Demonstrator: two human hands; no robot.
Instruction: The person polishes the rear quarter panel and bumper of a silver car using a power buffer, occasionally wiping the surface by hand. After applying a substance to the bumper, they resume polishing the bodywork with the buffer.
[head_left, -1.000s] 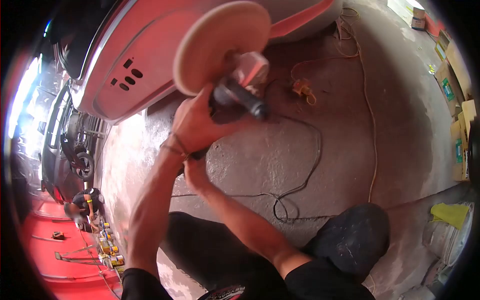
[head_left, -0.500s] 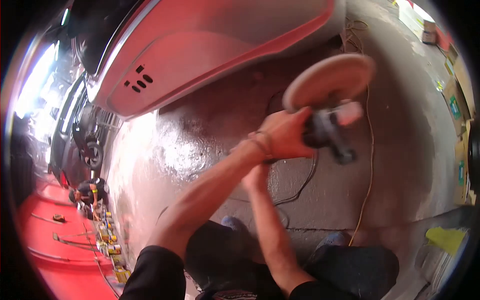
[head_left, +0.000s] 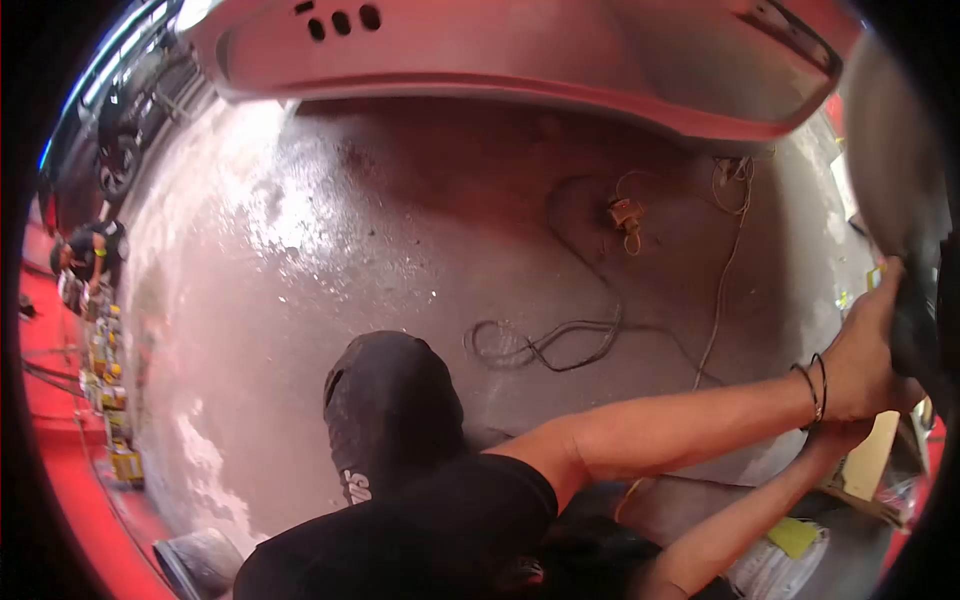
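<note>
At the far right I hold a power polisher (head_left: pixel 912 335) with a dark body and a large round grey disc (head_left: pixel 890 150), which stands on edge and is blurred. My left hand (head_left: pixel 862 365), with dark bands at its wrist, is closed around the body just below the disc. Beneath it, my right hand (head_left: pixel 842 436) is closed at the lower part of the tool, its fingers mostly hidden. A reddish-grey car body panel (head_left: pixel 520 60) with several oval holes hangs across the top, apart from the disc.
A dark cable (head_left: pixel 575 330) lies looped on the wet concrete floor (head_left: pixel 400 260). Farther off are a small yellow tool-like object (head_left: pixel 626 215) and a thin cord (head_left: pixel 735 260). At left, another person (head_left: pixel 90 255) crouches by several cans (head_left: pixel 105 360). A bucket (head_left: pixel 200 562) stands lower left.
Both hands have carried the polisher from the middle to the far right of the view. My view has turned, so the panel now lies more level along the top.
</note>
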